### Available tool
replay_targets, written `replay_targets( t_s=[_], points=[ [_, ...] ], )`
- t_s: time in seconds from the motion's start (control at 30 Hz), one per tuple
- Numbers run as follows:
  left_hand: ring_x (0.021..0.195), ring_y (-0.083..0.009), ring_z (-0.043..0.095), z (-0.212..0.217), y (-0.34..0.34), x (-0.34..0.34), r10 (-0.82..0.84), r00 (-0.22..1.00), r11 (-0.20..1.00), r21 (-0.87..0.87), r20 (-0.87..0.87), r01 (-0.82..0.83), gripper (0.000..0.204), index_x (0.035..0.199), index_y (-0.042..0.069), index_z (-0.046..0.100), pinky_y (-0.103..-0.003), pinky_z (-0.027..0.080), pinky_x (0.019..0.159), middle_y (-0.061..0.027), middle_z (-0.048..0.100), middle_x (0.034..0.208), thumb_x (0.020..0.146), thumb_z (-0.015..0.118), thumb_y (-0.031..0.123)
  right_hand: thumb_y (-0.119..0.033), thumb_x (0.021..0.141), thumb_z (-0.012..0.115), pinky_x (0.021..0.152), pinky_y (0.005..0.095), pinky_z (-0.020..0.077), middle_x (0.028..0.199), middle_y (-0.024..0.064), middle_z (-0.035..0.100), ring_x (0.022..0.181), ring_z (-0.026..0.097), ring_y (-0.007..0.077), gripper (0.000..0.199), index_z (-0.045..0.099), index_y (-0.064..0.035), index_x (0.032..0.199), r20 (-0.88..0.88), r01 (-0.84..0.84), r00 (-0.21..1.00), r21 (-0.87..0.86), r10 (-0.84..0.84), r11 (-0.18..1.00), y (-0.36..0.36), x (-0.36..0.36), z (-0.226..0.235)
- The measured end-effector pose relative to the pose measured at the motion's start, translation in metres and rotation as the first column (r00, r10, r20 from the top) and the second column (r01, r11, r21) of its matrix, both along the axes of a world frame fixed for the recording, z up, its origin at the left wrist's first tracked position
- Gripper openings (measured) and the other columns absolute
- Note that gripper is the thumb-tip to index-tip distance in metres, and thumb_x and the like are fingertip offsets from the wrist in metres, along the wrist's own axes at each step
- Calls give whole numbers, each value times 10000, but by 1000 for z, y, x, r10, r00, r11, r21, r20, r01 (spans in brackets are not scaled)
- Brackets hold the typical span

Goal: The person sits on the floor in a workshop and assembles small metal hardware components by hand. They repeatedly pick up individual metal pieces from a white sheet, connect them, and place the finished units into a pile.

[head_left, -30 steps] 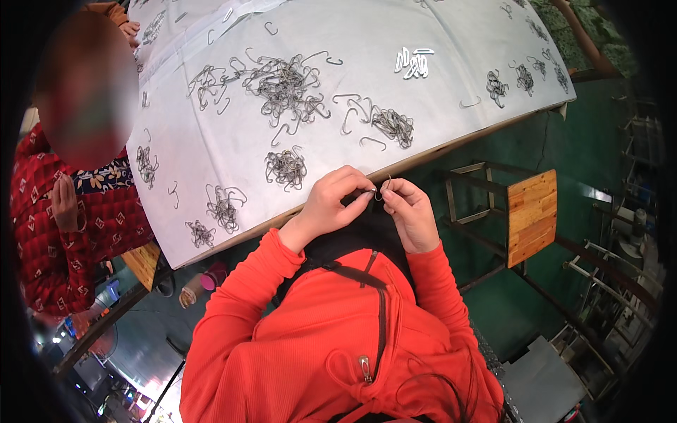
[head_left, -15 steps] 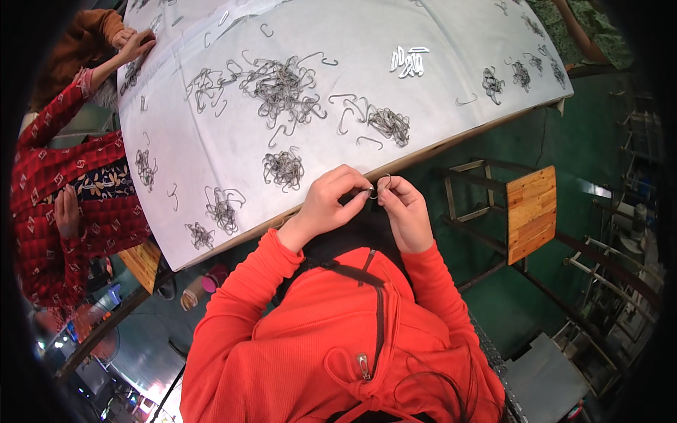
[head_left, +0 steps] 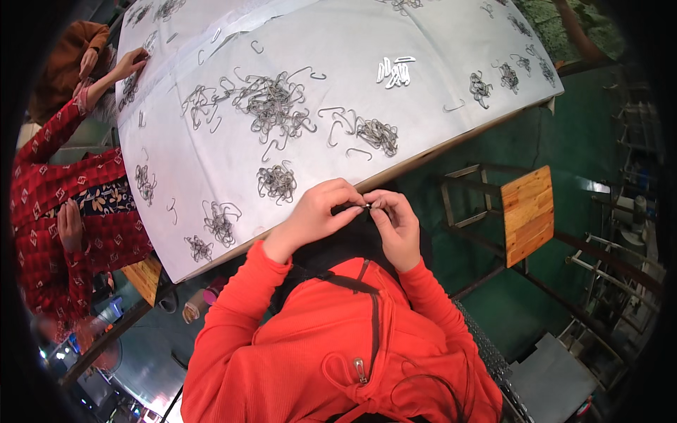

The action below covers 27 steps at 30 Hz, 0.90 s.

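Note:
Just off the table's near edge, my left hand (head_left: 321,210) and my right hand (head_left: 396,225) meet, thumbs and forefingers pinched together. Between the fingertips is a small piece of a metal wire hook (head_left: 367,206); the fingers cover most of it. On the table beyond lie tangled wire hooks: a small heap (head_left: 276,182) closest to my left hand, a looser heap (head_left: 378,135) straight ahead, and a large spread pile (head_left: 273,106) farther back. One loose hook (head_left: 358,152) rests between my hands and the looser heap.
The white-covered table (head_left: 233,158) fills the far side. A group of white, elongated links (head_left: 396,72) lies near its middle, with more hook heaps (head_left: 480,88) to the right. A wooden-topped stool (head_left: 527,215) stands at right. At left, a co-worker's hand (head_left: 131,63) reaches onto the table.
My hands have come closer together and slightly lower, and the hook's wire loop is now mostly covered by fingers. The whole view has shifted slightly. The co-worker in brown has drawn a hand back.

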<state>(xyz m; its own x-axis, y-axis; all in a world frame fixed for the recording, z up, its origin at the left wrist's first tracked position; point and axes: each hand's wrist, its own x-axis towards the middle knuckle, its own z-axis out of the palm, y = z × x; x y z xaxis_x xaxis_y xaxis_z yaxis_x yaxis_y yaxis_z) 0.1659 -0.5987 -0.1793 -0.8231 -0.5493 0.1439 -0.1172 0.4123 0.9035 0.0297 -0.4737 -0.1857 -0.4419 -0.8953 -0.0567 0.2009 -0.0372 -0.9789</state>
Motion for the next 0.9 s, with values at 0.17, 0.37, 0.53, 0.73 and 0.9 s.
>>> replay_targets(
  t_s=[0.17, 0.37, 0.53, 0.73, 0.9],
  points=[
    [826, -289, 635, 27, -61, -35, -9, 978, 968, -243, 208, 61, 131, 906, 71, 690, -387, 500, 691, -98, 636, 864, 818, 680, 168, 22, 892, 603, 856, 301, 500, 999, 120, 669, 944, 651, 201, 73, 578, 4, 958, -205, 19, 979, 12, -16, 1000, 10, -4, 0],
    [851, -296, 632, 1, -117, -144, 348, 911, 848, -489, 223, -205, 179, 961, 63, 693, -377, 514, 744, -120, 641, 935, 865, 647, 206, 20, 894, 602, 849, 311, 509, 1007, 127, 678, 951, 664, 208, 74, 576, 2, 961, -203, 34, 979, 24, -28, 999, 15, -6, -3],
    [876, -335, 639, -14, -117, -167, 424, 859, 776, -605, 287, -181, 178, 896, 35, 671, -439, 529, 760, -147, 625, 953, 840, 662, 204, 14, 895, 606, 846, 303, 502, 977, 111, 672, 935, 655, 194, 65, 579, 6, 955, -228, 60, 972, 11, -56, 998, 18, -8, -1],
    [789, -276, 650, 6, -100, -132, 208, 959, 875, -474, 194, -94, 163, 893, 8, 694, -367, 513, 675, -129, 647, 844, 859, 646, 160, 2, 898, 612, 849, 300, 499, 971, 102, 671, 927, 652, 185, 59, 586, 17, 948, -217, 95, 972, 22, -88, 995, 19, -12, -1],
    [742, -117, 633, 44, -45, -54, 96, 982, 962, 239, 162, -133, 115, 955, 9, 676, -264, 500, 690, -100, 692, 819, 870, 656, 83, 1, 895, 615, 852, 298, 498, 969, 100, 671, 929, 652, 182, 63, 590, 16, 951, -183, 95, 979, 22, -90, 995, 17, -12, -2]
  ],
)
